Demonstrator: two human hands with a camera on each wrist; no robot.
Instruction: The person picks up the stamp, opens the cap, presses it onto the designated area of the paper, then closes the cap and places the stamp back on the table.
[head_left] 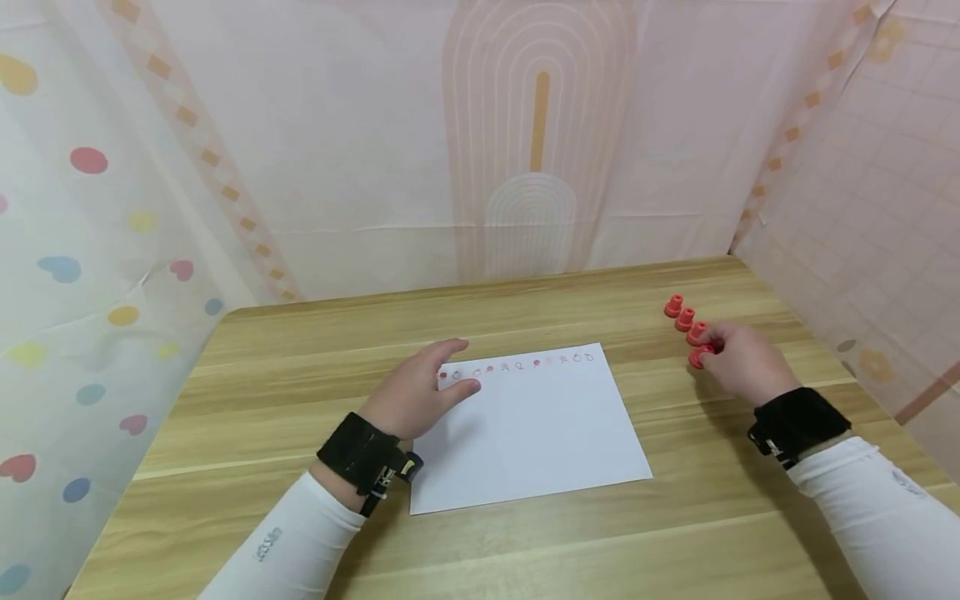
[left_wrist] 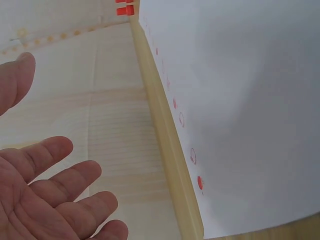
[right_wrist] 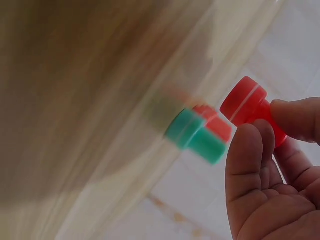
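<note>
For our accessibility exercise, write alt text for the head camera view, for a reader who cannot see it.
A person's right hand pinches a small red stamp beside three more red stamps on a wooden table, while the left hand rests on a white sheet of paper with a row of red prints.

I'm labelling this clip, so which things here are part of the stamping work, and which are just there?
In use:
- right hand pinching a red stamp
- left hand resting on the white paper, with a row of red prints
- the other red stamps lined up nearby

Just there:
- wooden table
- patterned backdrop
</note>
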